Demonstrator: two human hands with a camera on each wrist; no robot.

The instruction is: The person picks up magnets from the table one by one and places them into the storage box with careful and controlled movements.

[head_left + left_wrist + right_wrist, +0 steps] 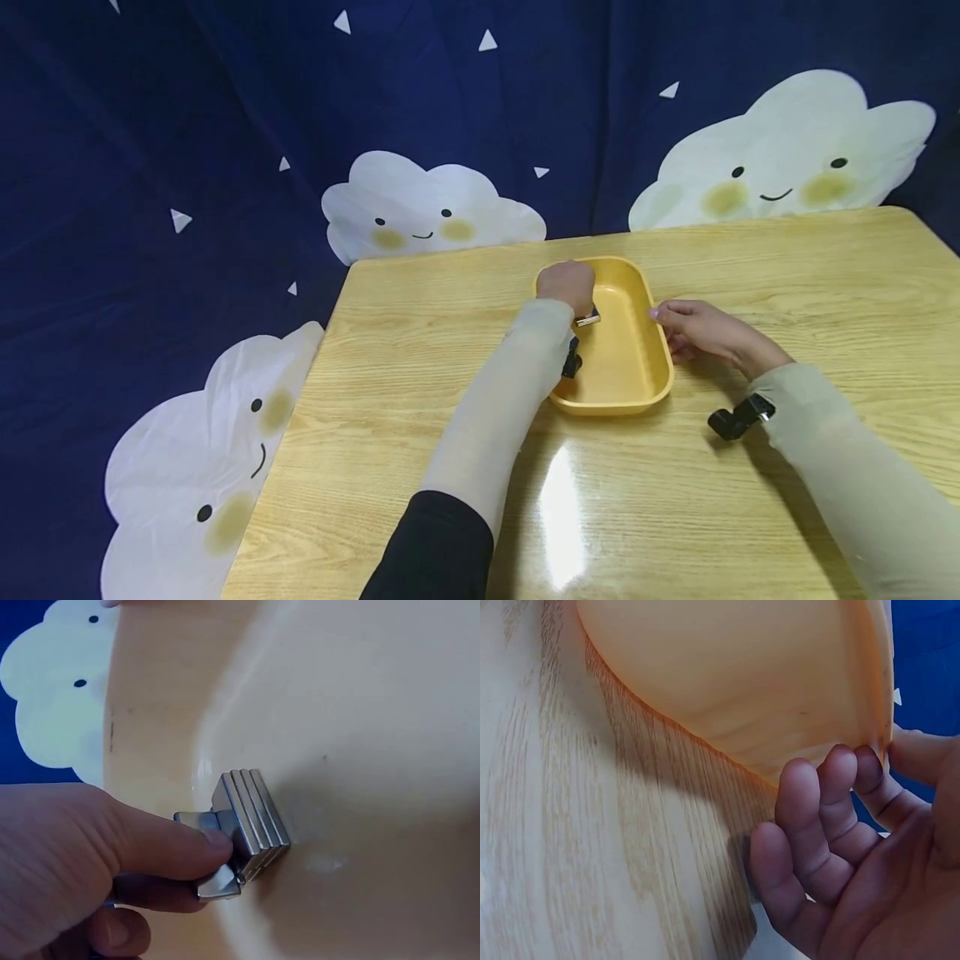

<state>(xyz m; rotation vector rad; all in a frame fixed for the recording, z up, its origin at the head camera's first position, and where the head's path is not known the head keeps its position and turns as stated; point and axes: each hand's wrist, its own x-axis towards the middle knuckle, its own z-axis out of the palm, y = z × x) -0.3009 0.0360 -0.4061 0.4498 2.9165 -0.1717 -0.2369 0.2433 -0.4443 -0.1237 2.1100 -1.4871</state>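
A yellow plastic tray with raised walls and rounded corners lies on the wooden table. Over its left side reaches my left hand, its back toward the head camera. In the left wrist view, the thumb and fingers pinch a cluster of silver metal blocks; several thin plates in it lie flat against each other, close to the tray's inner wall. My right hand grips the tray's right rim, thumb and index finger on either side of it. Its other fingers curl along the outer wall.
The light wooden table runs on around the tray, with a bright reflection toward its front. Behind and to the left hangs a dark blue cloth with white clouds and small triangles. Each wrist carries a black camera mount.
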